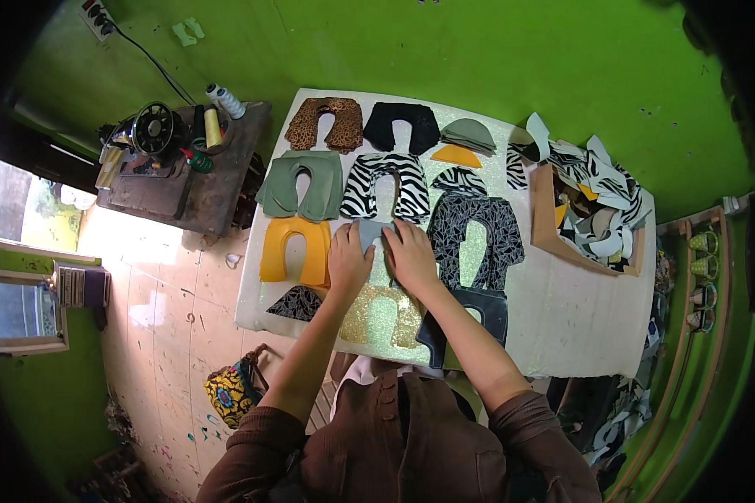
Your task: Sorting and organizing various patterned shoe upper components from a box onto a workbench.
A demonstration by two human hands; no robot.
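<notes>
Both hands are at a light grey U-shaped cut piece (pixel 376 232) on the table, in the middle of rows of similar shapes. My left hand (pixel 349 256) has its fingers bent over the piece's left side, and my right hand (pixel 410 254) grips its right side. They cover much of it. Just beyond lies a zebra-striped stack (pixel 386 186). A mustard stack (pixel 294 251) is left of my left hand, and a black-and-silver patterned stack (pixel 476 243) is right of my right hand. Nearer me lies a glittery gold piece (pixel 369 314).
The pale table (pixel 579 327) also bears leopard (pixel 325 124), black (pixel 401 126) and green (pixel 302 186) stacks. A cardboard box (pixel 548 220) of scraps stands at right. On the left are a sewing machine (pixel 153 134) with thread spools and a patterned bag (pixel 233 396) on the floor.
</notes>
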